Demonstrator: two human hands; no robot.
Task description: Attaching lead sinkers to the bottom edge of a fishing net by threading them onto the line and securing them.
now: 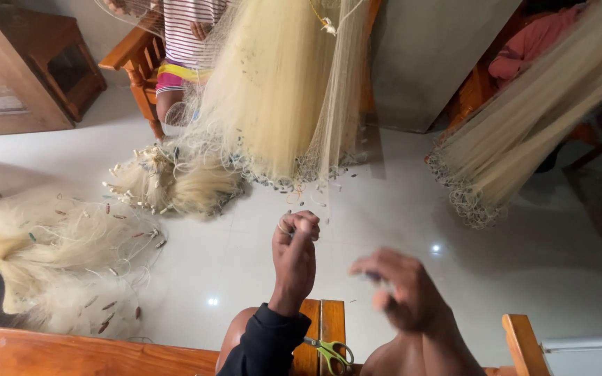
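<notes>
Here a thin loop of line (285,226) is pinched between the fingertips of the left hand (294,257), which is raised with its fingers pressed together around the strand; the line appears to lead up toward the hanging fishing net (273,104) just above and ahead. The right hand (402,292) is blurred, its fingers loosely curled, and whether anything is gripped in it cannot be told. The step in hand is judged to be knotting or mending at the net's lower edge, where small weights are strung. Steady tension on the pinched strand would be called for in the next move. Green-handled scissors (330,350) are laid on the wooden chair seat (318,327) between the knees, untouched.
</notes>
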